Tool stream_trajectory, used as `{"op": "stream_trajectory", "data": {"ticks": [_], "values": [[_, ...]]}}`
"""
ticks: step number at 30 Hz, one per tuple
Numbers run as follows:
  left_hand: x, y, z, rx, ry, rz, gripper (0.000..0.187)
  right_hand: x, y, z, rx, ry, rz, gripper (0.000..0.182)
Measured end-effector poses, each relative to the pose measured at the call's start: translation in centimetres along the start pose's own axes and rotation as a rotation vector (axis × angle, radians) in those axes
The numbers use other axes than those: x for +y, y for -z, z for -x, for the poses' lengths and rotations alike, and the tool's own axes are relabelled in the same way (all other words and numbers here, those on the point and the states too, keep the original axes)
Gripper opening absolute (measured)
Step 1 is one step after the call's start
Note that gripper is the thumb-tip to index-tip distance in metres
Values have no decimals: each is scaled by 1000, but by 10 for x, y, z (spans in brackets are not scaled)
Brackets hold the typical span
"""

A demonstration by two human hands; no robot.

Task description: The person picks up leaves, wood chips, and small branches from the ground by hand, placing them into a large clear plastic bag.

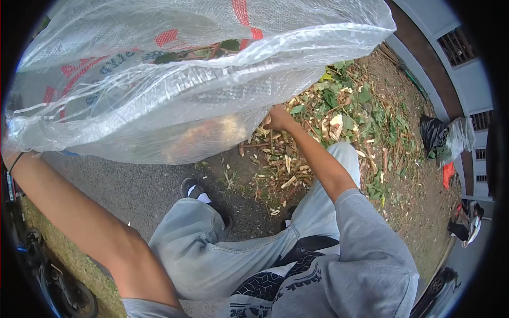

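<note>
A big translucent woven plastic sack (212, 106) with red and blue print spreads across the top of the view. Leafy twigs (207, 52) show inside it. My left hand is at the far left edge, mostly hidden by the bunched plastic; the sack gathers there in its grip. Curled into a fist, my right hand (278, 117) is at the sack's lower edge and grips the plastic. Just beyond that hand lies a heap of leaves, cut stems and pale wood chips (339, 116) on the ground.
Grey asphalt (138, 185) is under my feet. A black plastic bag (433, 135) and a clear bag (460, 139) sit by the wall at right, near a red cloth (448, 174). A motorbike (58, 281) stands at lower left.
</note>
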State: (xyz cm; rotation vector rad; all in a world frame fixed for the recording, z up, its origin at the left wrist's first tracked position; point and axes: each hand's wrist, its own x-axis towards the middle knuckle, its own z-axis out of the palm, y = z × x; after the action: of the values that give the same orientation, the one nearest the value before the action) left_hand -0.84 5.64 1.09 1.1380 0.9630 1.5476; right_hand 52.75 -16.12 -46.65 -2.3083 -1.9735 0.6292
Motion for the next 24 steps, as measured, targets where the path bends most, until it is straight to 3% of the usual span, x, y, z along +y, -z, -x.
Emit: {"op": "stream_trajectory", "data": {"ticks": [1,3,4,5,8,9,11,12,14,16,17,18,20,22,23,24], "values": [[3,1,-3,6,-8,-31,33,-3,-17,-5,2,-8,-30,62],[7,1,-7,11,-29,-81,32,-10,-49,-14,-258,37,432,71],[8,2,-10,19,-38,-103,32,-9,-67,-19,-263,23,401,71],[11,4,-11,25,-42,-120,32,-7,-81,-24,-211,-3,429,71],[13,6,-14,41,-44,-145,32,20,-113,-22,208,37,637,80],[14,6,-15,42,-44,-144,31,17,-81,-12,-3,27,437,83],[14,3,-19,31,-38,-140,31,26,-53,7,-9,-167,74,92],[15,3,-21,29,-34,-128,31,29,-38,16,14,-263,-100,97],[17,-1,-26,8,-18,-97,31,82,-38,22,280,-409,-460,102],[19,-9,-24,-16,-14,-63,31,80,37,56,353,-601,-1294,107],[20,-18,-21,-27,-17,-41,31,97,60,62,455,-580,-1385,107],[20,-29,-14,-26,-20,-20,30,85,110,80,543,-548,-1386,95],[20,-61,8,68,-30,21,28,100,184,101,664,-287,-1234,56],[26,-76,23,6,-43,1,28,93,268,118,850,-149,-1088,51],[27,-73,19,20,-74,-3,28,65,320,132,842,-35,-1079,50],[28,-72,15,-37,-35,47,28,60,364,141,700,122,-1182,53]]}}
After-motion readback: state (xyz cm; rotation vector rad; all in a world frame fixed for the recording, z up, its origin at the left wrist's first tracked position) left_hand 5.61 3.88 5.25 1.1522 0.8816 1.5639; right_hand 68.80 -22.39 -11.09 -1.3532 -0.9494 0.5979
